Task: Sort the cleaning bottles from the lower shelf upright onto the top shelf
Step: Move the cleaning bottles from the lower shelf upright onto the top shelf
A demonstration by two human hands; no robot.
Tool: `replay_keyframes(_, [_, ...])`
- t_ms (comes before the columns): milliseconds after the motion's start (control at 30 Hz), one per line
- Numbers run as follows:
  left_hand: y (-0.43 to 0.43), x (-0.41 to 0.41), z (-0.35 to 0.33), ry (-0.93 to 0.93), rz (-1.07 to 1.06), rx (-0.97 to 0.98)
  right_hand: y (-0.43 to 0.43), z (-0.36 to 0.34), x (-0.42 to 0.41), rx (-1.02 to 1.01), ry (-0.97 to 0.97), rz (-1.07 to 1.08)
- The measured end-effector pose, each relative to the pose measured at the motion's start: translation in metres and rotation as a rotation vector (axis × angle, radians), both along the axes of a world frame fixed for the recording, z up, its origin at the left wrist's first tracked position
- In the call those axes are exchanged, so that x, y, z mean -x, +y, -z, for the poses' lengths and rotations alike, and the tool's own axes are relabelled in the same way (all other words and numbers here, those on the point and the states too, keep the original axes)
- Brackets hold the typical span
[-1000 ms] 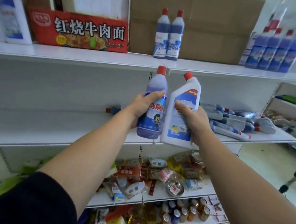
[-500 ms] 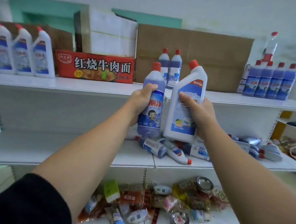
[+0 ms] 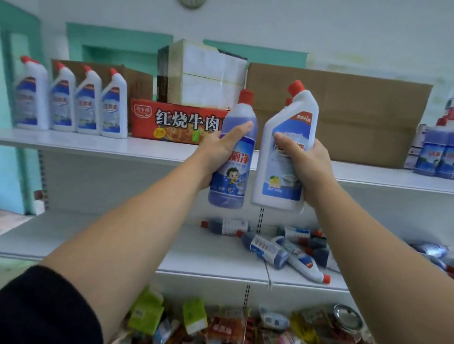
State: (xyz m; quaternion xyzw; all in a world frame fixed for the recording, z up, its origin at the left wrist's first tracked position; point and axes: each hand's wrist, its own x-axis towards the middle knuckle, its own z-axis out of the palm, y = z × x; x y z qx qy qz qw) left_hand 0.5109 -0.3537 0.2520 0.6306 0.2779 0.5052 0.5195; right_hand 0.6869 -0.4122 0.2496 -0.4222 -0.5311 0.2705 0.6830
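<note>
Right now my left hand [image 3: 217, 147] is wrapped round a blue toilet-cleaner bottle [image 3: 231, 172] with a red cap, thumb laid up across its shoulder. My right hand [image 3: 305, 162] is curled round a white angle-necked bottle [image 3: 286, 150], thumb across the label. I hold both upright, just beside each other with a thin gap between them, in the air in front of the top shelf [image 3: 79, 142], their bases hanging below its front edge. On that shelf a row of white bottles [image 3: 73, 99] stands at the left with a red noodle carton [image 3: 174, 121] next to it, a brown cardboard box [image 3: 357, 116] sits behind my hands, and a row of blue bottles [image 3: 453, 155] stands at the far right. On the lower shelf [image 3: 124, 242] more cleaning bottles [image 3: 267, 248] lie on their sides in a loose heap toward the right. The shelf beneath carries a jumble of snack packets [image 3: 227, 333].
</note>
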Motion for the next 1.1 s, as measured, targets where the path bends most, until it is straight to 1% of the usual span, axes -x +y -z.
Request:
replay_keyframes(400, [0.057, 0.13, -0.023, -0.001, -0.088, -0.088, 0.068, -0.024, 0.124, -0.037, -0.032, -0.063])
replay_keyframes(567, [0.086, 0.197, -0.024, 0.003, -0.202, -0.127, 0.108, -0.029, 0.188, -0.073, 0.031, -0.1])
replay_keyframes(733, [0.119, 0.258, -0.024, 0.044, -0.333, -0.12, 0.148, -0.029, 0.247, -0.045, 0.034, -0.171])
replay_keyframes(900, [0.156, 0.296, -0.032, 0.043, -0.426, -0.124, 0.195, -0.038, 0.283, -0.041, 0.004, -0.192])
replay_keyframes(1100, [0.213, 0.323, -0.038, -0.012, -0.511, -0.148, 0.262, -0.046, 0.302, -0.042, -0.035, -0.219])
